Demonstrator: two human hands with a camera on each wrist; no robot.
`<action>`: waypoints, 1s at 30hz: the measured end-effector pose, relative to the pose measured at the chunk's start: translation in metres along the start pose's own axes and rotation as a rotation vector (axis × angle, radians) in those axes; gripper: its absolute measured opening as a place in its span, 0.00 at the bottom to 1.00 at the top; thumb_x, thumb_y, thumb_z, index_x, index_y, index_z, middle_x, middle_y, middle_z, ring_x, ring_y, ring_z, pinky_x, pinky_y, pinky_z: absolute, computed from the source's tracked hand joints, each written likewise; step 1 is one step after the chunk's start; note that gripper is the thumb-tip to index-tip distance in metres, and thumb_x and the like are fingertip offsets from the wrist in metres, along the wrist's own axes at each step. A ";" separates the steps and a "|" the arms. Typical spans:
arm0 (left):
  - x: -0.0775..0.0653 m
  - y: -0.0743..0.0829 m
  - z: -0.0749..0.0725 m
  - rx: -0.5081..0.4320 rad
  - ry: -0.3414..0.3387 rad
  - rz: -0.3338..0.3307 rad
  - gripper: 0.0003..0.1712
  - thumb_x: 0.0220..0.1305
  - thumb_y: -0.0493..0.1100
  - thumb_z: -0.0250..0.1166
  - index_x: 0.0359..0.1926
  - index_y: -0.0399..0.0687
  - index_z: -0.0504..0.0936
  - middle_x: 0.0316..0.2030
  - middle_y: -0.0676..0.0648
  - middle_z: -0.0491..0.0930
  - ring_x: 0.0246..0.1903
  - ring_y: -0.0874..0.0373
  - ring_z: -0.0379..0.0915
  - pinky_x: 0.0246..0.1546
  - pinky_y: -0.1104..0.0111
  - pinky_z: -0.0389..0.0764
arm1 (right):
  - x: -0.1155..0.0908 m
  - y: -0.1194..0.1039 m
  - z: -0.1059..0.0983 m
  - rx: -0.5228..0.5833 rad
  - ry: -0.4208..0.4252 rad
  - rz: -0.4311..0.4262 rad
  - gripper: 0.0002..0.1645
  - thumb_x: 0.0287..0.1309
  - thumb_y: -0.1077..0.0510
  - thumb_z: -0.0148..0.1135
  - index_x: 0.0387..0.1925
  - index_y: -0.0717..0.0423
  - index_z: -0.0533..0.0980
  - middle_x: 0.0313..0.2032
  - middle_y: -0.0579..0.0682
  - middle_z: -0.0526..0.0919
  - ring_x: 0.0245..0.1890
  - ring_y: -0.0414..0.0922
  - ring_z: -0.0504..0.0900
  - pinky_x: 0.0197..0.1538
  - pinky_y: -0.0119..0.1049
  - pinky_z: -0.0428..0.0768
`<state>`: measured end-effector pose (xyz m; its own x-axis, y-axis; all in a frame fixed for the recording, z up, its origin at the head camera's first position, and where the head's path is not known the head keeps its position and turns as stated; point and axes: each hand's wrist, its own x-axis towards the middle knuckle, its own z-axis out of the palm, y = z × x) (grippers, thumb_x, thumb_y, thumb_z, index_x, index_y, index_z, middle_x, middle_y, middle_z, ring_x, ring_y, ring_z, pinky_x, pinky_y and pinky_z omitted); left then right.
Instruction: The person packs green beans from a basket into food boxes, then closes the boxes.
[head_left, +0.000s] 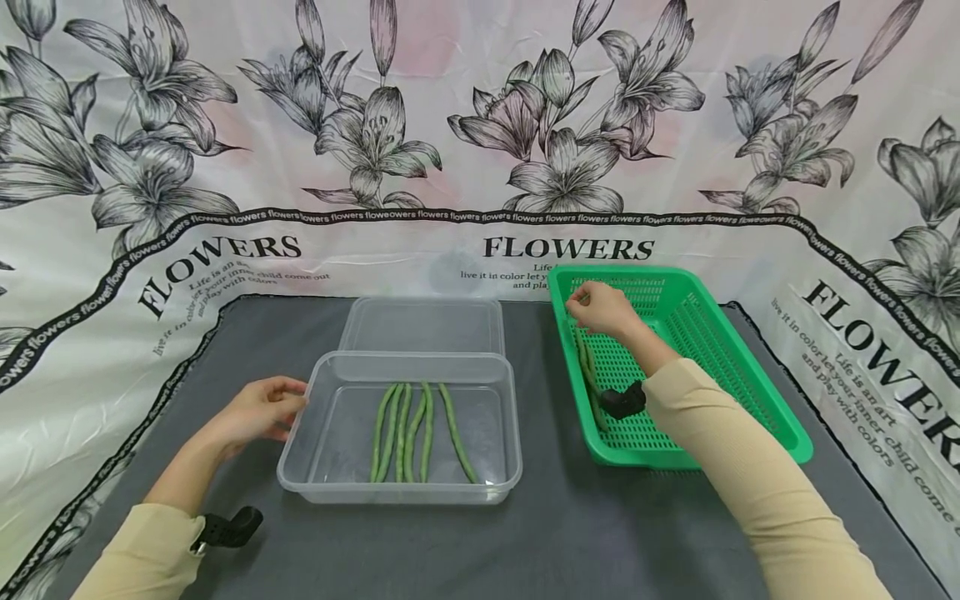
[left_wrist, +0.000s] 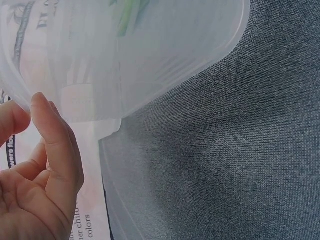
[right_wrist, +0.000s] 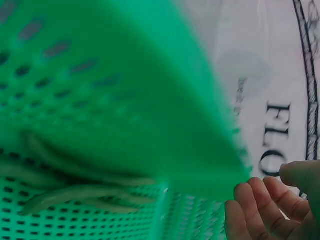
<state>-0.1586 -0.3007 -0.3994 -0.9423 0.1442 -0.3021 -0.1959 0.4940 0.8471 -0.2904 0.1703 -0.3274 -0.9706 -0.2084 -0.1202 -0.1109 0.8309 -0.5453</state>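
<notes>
A clear plastic container (head_left: pixel 493 417) holds several green beans (head_left: pixel 408 433) lying roughly parallel, one set apart to the right. My left hand (head_left: pixel 258 410) pinches the container's left rim between thumb and fingers, as the left wrist view shows at close range. Over the far left corner of a green basket (head_left: pixel 738 379) is my right hand (head_left: pixel 603 308), its fingers loosely bent near the rim and nothing seen between them. Below it, more green beans (right_wrist: pixel 75 197) lie along the basket's left wall, partly hidden in the head view by the wrist camera.
Behind the container lies a clear flat lid (head_left: pixel 420 323). A dark grey cloth (head_left: pixel 547 533) covers the table, with a strip of it between container and basket. A white flower-printed curtain (head_left: pixel 420 250) stands along the back and both sides.
</notes>
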 end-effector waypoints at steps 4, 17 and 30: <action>0.000 -0.001 0.000 0.002 0.003 -0.001 0.29 0.67 0.48 0.54 0.61 0.33 0.63 0.44 0.39 0.75 0.37 0.54 0.73 0.35 0.62 0.80 | -0.001 0.018 0.002 -0.008 -0.018 0.035 0.21 0.65 0.56 0.43 0.51 0.66 0.70 0.40 0.63 0.79 0.34 0.55 0.82 0.35 0.41 0.81; -0.001 0.000 0.000 0.025 0.008 -0.011 0.28 0.67 0.49 0.54 0.60 0.34 0.63 0.44 0.39 0.75 0.37 0.54 0.73 0.35 0.62 0.80 | -0.001 0.060 0.018 0.035 -0.188 0.200 0.17 0.68 0.57 0.45 0.24 0.62 0.70 0.25 0.54 0.75 0.31 0.49 0.80 0.35 0.39 0.82; -0.001 0.000 -0.001 0.031 0.009 -0.022 0.28 0.67 0.49 0.54 0.61 0.36 0.64 0.45 0.39 0.74 0.38 0.53 0.72 0.36 0.62 0.80 | 0.003 0.073 0.033 0.061 -0.337 0.321 0.20 0.68 0.57 0.43 0.20 0.57 0.67 0.22 0.52 0.73 0.26 0.44 0.76 0.35 0.39 0.82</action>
<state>-0.1579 -0.3017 -0.3984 -0.9402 0.1251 -0.3167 -0.2086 0.5233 0.8262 -0.2944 0.2132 -0.3945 -0.8293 -0.1100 -0.5479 0.2060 0.8512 -0.4826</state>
